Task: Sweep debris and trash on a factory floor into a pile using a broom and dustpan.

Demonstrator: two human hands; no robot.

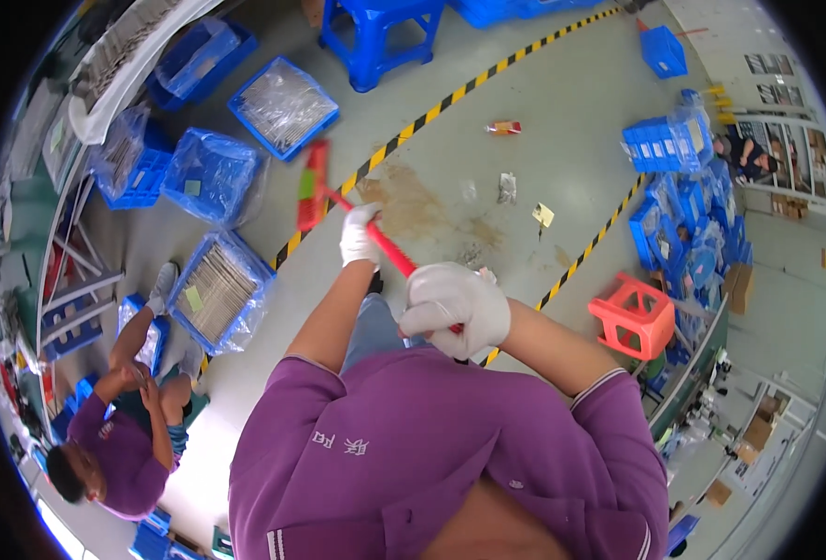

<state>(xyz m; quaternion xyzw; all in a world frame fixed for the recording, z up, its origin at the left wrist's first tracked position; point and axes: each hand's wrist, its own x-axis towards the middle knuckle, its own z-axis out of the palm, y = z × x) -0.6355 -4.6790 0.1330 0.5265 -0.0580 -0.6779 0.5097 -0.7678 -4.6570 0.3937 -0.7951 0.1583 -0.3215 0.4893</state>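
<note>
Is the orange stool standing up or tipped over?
Standing up. The orange stool sits on the floor with its seat on top and its legs below, right of the person's gloved hands.

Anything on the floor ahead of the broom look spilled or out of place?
Yes. A brownish stain spreads over the grey floor just past the red broom, held by both gloved hands. Loose litter lies beyond it: a crumpled wrapper, a yellow scrap and a small red-and-yellow packet.

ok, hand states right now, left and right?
Left hand: closed on the red broom handle, lower down.
Right hand: closed on the handle's top end.
</note>
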